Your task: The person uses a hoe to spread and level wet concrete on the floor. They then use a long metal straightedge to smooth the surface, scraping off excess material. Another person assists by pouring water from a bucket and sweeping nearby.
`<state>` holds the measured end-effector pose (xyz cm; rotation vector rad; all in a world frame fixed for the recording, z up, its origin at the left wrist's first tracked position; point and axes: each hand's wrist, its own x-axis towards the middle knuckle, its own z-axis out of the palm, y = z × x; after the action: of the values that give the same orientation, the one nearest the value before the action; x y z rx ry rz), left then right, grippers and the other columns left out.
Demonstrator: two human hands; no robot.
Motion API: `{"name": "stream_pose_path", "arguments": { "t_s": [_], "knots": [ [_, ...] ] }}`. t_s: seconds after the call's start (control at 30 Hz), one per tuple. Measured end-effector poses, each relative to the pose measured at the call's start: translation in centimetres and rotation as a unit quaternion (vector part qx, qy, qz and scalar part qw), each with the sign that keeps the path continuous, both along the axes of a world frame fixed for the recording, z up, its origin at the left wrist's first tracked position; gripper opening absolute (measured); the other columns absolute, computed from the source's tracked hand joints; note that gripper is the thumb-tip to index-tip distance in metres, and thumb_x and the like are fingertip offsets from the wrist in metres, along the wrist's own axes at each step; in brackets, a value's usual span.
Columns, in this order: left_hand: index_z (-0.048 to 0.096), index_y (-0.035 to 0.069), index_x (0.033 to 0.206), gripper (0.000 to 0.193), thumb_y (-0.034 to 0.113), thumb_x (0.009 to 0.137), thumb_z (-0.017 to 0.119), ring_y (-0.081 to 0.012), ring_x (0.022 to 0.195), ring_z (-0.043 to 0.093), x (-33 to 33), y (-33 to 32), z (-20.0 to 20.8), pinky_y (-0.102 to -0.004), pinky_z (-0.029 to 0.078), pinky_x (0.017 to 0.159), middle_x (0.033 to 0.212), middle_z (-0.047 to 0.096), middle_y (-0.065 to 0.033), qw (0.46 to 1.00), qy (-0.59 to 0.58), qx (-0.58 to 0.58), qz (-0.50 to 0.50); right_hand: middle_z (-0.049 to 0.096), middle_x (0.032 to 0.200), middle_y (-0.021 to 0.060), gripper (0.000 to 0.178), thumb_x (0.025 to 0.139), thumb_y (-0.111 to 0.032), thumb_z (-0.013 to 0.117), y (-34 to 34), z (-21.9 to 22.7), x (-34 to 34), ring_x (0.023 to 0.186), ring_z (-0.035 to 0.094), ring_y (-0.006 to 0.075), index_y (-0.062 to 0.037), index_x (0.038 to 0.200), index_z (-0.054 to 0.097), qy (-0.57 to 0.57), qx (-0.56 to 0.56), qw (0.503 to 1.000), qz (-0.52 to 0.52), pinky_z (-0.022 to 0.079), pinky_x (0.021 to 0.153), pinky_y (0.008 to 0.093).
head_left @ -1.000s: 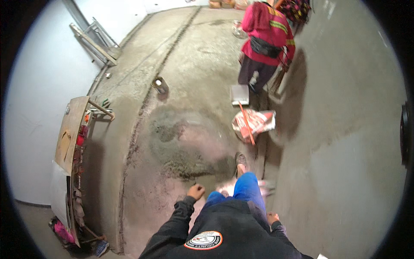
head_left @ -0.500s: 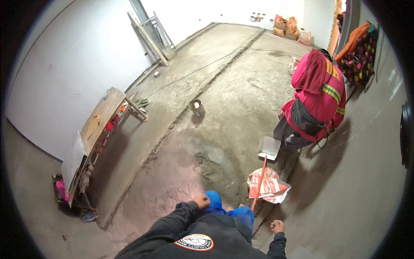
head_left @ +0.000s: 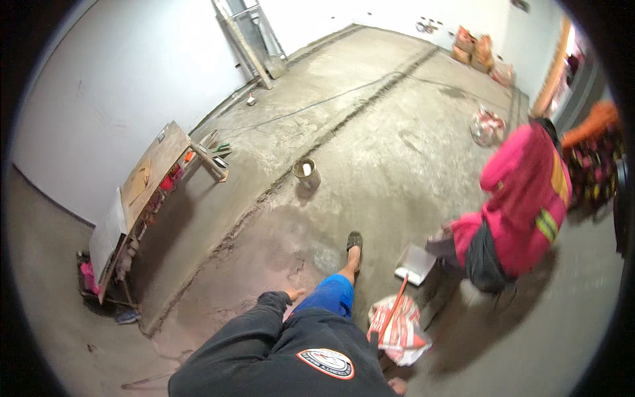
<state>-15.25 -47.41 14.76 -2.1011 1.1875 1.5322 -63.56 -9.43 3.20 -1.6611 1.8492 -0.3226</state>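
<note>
My left hand (head_left: 296,294) hangs beside my blue shorts over the damp floor, fingers loosely apart and nothing visible in it. At the lower edge, my right hand (head_left: 397,386) shows only in part and blurred, so its fingers cannot be read. Close to it lies a red-and-white sack (head_left: 401,333), crumpled on the floor. A square-bladed shovel (head_left: 416,263) rests with its blade on the floor and its red handle across the sack; neither hand touches it. My foot in a dark clog (head_left: 355,241) is stepped forward.
A co-worker in a pink jacket (head_left: 526,192) bends down at right. A bucket (head_left: 307,173) stands ahead beside a long groove (head_left: 344,122). A wooden bench (head_left: 149,169) with tools is at left. A cable (head_left: 311,106) crosses the floor; filled sacks (head_left: 473,49) stand at the far wall.
I have stepped forward, so the shovel and sack sit lower in view. My right hand has dropped toward the lower edge. The co-worker has shifted right in view, uncovering a sack behind.
</note>
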Motion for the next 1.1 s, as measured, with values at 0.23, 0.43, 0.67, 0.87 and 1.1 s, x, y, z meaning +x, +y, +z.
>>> {"name": "stream_pose_path", "arguments": {
  "t_s": [0.23, 0.43, 0.67, 0.87, 1.1],
  "knots": [
    [0.048, 0.001, 0.121, 0.086, 0.067, 0.067, 0.052, -0.0322, 0.121, 0.038, -4.6, -18.9, -13.9, -0.0373, 0.029, 0.100, 0.128, 0.042, -0.0231, 0.992, 0.107, -0.057, -0.040, 0.055, 0.066, 0.0055, 0.014, 0.079, -0.020, 0.053, -33.8, 6.1, 7.2, 0.060, 0.054, 0.0166, -0.0095, 0.070, 0.052, -0.186, 0.210, 0.938, -0.203, 0.045, 0.053, 0.0332],
    [0.063, 0.006, 0.078, 0.042, 0.046, 0.080, 0.049, -0.0182, 0.061, 0.058, -7.5, -35.4, -1.7, -0.0357, 0.042, 0.047, 0.074, 0.062, -0.0065, 0.949, 0.275, 0.034, 0.152, 0.058, 0.076, 0.0069, 0.015, 0.087, -0.021, 0.051, -51.8, 12.6, 1.2, 0.068, 0.057, 0.0155, -0.0067, 0.087, 0.054, -0.130, -0.060, 0.985, -0.100, 0.048, 0.057, 0.0324],
    [0.064, 0.002, 0.091, 0.035, 0.034, 0.078, 0.057, -0.0202, 0.054, 0.058, -7.5, -46.3, -2.1, -0.0328, 0.047, 0.053, 0.067, 0.063, -0.0097, 0.957, 0.258, -0.102, 0.081, 0.058, 0.077, 0.0056, 0.005, 0.083, -0.008, 0.051, -78.5, 22.3, 5.4, 0.065, 0.055, 0.0146, -0.0061, 0.087, 0.052, -0.361, 0.086, 0.885, -0.282, 0.045, 0.056, 0.0267],
    [0.064, 0.004, 0.096, 0.032, 0.029, 0.077, 0.058, -0.0172, 0.050, 0.057, 1.5, -51.4, -1.8, -0.0312, 0.046, 0.048, 0.068, 0.063, -0.0089, 0.917, 0.182, -0.091, 0.344, 0.060, 0.076, 0.0117, 0.015, 0.083, -0.015, 0.052, -84.7, 7.8, 5.4, 0.064, 0.056, 0.0163, -0.0009, 0.088, 0.055, -0.162, 0.218, 0.962, -0.016, 0.046, 0.058, 0.0295],
    [0.063, 0.002, 0.084, 0.023, 0.022, 0.078, 0.054, -0.0187, 0.049, 0.057, 6.5, -54.9, -4.1, -0.0311, 0.045, 0.046, 0.067, 0.062, -0.0094, 0.874, 0.014, 0.003, 0.485, 0.060, 0.070, 0.0115, 0.023, 0.079, -0.022, 0.052, -105.8, 7.6, 2.6, 0.062, 0.057, 0.0173, 0.0007, 0.080, 0.059, -0.044, 0.307, 0.945, 0.103, 0.045, 0.057, 0.0306]
  ]
}}
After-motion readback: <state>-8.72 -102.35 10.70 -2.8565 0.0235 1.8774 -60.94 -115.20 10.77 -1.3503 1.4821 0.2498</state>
